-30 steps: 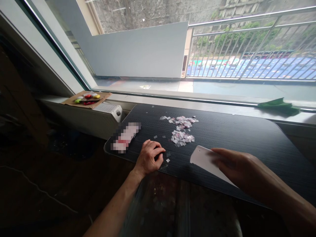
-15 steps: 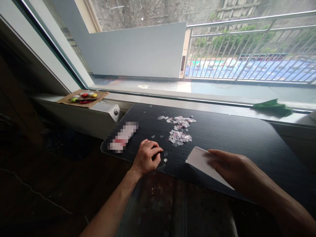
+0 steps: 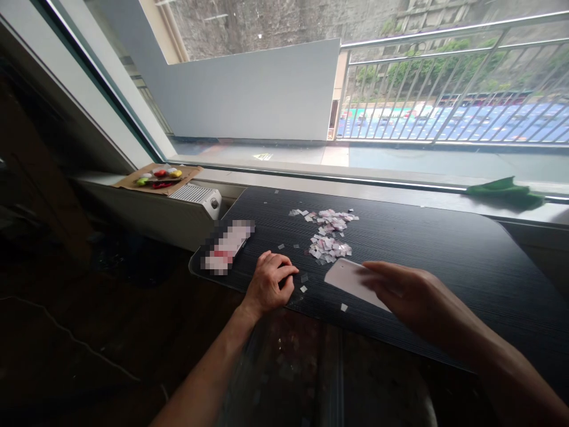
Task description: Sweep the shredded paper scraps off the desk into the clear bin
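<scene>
My right hand (image 3: pixel 411 296) grips a flat white plastic card (image 3: pixel 349 277) and holds it low over the black table (image 3: pixel 444 249), its edge just below a heap of small pinkish-white paper bits (image 3: pixel 329 246). A second patch of bits (image 3: pixel 331 218) lies further back. My left hand (image 3: pixel 271 284) rests on the table's near edge with its fingers curled, loose bits (image 3: pixel 303 283) lying right beside it. One bit (image 3: pixel 344 307) lies under the card's near side.
A blurred pink and white packet (image 3: pixel 227 246) lies left of my left hand. A cardboard sheet with coloured items (image 3: pixel 157 175) and a white heater (image 3: pixel 198 196) sit at the far left. A green cloth (image 3: pixel 504 191) lies on the sill. A window spans the back.
My right hand has moved the white card left and forward, close up to the nearer heap of paper bits. My left hand has stayed in place.
</scene>
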`<state>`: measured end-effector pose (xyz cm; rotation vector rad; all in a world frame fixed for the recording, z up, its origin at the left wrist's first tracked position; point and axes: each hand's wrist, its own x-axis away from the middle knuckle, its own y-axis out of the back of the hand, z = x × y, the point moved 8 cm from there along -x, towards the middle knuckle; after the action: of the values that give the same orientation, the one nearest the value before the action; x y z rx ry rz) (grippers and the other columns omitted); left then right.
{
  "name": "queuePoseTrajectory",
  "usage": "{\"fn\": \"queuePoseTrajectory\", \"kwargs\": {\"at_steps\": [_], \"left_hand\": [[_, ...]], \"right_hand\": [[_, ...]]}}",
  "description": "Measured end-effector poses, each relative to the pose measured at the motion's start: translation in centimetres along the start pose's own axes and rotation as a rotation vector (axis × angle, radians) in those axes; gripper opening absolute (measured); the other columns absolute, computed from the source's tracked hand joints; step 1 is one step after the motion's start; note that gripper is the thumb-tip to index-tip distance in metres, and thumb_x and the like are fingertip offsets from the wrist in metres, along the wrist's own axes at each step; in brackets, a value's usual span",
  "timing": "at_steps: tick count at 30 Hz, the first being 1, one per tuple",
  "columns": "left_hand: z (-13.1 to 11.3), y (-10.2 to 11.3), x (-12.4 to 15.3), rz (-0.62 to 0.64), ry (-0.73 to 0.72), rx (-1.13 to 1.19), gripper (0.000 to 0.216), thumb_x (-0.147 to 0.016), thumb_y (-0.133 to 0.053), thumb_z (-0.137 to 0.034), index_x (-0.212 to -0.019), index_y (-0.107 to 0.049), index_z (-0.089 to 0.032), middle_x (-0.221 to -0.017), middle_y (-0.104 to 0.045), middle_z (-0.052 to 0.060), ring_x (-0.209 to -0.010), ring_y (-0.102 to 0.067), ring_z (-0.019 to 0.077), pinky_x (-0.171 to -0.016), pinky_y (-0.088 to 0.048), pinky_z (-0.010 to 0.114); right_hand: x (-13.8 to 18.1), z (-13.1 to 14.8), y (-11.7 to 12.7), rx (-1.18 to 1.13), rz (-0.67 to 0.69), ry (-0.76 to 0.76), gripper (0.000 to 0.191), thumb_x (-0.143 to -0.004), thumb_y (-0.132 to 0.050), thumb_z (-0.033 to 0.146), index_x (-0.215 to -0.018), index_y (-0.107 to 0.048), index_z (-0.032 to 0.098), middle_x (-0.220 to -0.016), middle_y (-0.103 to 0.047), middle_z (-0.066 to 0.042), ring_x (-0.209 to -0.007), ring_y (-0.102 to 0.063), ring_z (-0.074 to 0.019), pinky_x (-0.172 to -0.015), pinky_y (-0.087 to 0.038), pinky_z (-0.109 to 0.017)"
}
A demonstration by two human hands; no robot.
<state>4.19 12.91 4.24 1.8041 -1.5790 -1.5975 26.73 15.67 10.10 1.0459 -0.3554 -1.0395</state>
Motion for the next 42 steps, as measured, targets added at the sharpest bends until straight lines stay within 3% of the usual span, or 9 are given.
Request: {"fn": "queuePoseTrajectory", "kwargs": {"at_steps": [4,7,13,16,21,25,28,34,42], "left_hand": [[0.2,-0.1,0.0,0.002,0.01,-0.01,0.024,-0.08,-0.052,-0.01,-0.088,-0.072,-0.021,-0.091,-0.068,0.003,-0.091,-0.064,0.019,-0.105,-0.039,0.047],[0.3,-0.1,0.1,0.0,0.015,-0.008,0.024,-0.079,-0.052,-0.01,-0.088,-0.071,-0.021,-0.091,-0.069,0.003,-0.091,-0.064,0.0192,-0.105,-0.039,0.048],[0.0,0.1,0.0,-0.006,0.015,0.005,0.021,-0.079,-0.053,-0.011,-0.087,-0.07,-0.021,-0.091,-0.068,0.003,-0.09,-0.065,0.0189,-0.106,-0.039,0.047],[0.0,0.3,0.0,-0.023,0.009,0.009,0.019,-0.08,-0.054,-0.013,-0.086,-0.07,-0.021,-0.09,-0.068,0.003,-0.091,-0.064,0.0195,-0.107,-0.037,0.049],[-0.9,1.1,0.0,-0.04,-0.04,0.007,0.017,-0.083,-0.054,-0.014,-0.083,-0.07,-0.021,-0.085,-0.066,0.002,-0.095,-0.063,0.0211,-0.11,-0.032,0.053],[-3.8,0.9,-0.1,0.054,-0.113,0.041,0.018,-0.086,-0.055,-0.014,-0.087,-0.071,-0.022,-0.086,-0.067,0.001,-0.096,-0.063,0.0191,-0.114,-0.024,0.054],[-6.4,-0.1,-0.3,0.16,-0.166,0.085,0.019,-0.089,-0.054,-0.015,-0.093,-0.071,-0.022,-0.09,-0.067,0.002,-0.097,-0.062,0.0178,-0.117,-0.021,0.054],[-9.5,-3.0,-0.2,0.365,-0.256,0.09,0.022,-0.09,-0.053,-0.016,-0.102,-0.07,-0.022,-0.095,-0.067,0.004,-0.102,-0.06,0.021,-0.116,-0.022,0.062],[-11.1,-4.5,0.0,0.408,-0.259,0.075,0.019,-0.088,-0.058,-0.017,-0.102,-0.069,-0.021,-0.096,-0.065,0.005,-0.104,-0.06,0.0228,-0.117,-0.02,0.065]], "right_hand": [[-1.4,4.7,-2.0,0.045,0.037,0.197,0.031,-0.09,-0.049,0.017,-0.103,-0.077,0.022,-0.095,-0.082,-0.006,-0.081,-0.078,-0.0238,-0.066,-0.058,-0.03],[-1.6,6.0,-2.4,0.116,0.055,0.257,0.032,-0.089,-0.049,0.012,-0.098,-0.078,0.023,-0.089,-0.082,-0.005,-0.074,-0.078,-0.0248,-0.058,-0.056,-0.03],[1.7,2.9,1.6,0.26,0.039,0.341,0.038,-0.084,-0.044,0.011,-0.094,-0.078,0.024,-0.083,-0.082,-0.003,-0.062,-0.077,-0.0234,-0.05,-0.057,-0.029],[2.9,0.5,3.2,0.26,-0.01,0.275,0.032,-0.087,-0.048,0.019,-0.099,-0.078,0.024,-0.088,-0.083,-0.002,-0.068,-0.079,-0.0245,-0.055,-0.06,-0.03],[2.8,-1.0,2.1,0.202,0.018,0.156,0.03,-0.093,-0.047,0.021,-0.1,-0.077,0.023,-0.095,-0.082,-0.003,-0.08,-0.078,-0.0226,-0.066,-0.06,-0.03],[4.4,-0.9,2.1,0.156,0.074,0.163,0.029,-0.093,-0.048,0.019,-0.096,-0.076,0.025,-0.092,-0.081,-0.003,-0.076,-0.076,-0.0188,-0.064,-0.056,-0.026],[6.6,-1.1,2.6,0.086,0.121,0.162,0.029,-0.093,-0.047,0.017,-0.097,-0.074,0.027,-0.092,-0.08,-0.001,-0.077,-0.075,-0.017,-0.066,-0.055,-0.025],[9.6,-2.6,4.0,0.129,-0.033,0.003,0.03,-0.095,-0.045,0.022,-0.104,-0.073,0.028,-0.096,-0.079,-0.004,-0.083,-0.074,-0.022,-0.071,-0.057,-0.032],[10.6,-0.8,3.8,0.1,-0.002,0.06,0.031,-0.098,-0.042,0.018,-0.103,-0.071,0.027,-0.096,-0.078,-0.004,-0.082,-0.074,-0.0189,-0.068,-0.054,-0.027]]}}
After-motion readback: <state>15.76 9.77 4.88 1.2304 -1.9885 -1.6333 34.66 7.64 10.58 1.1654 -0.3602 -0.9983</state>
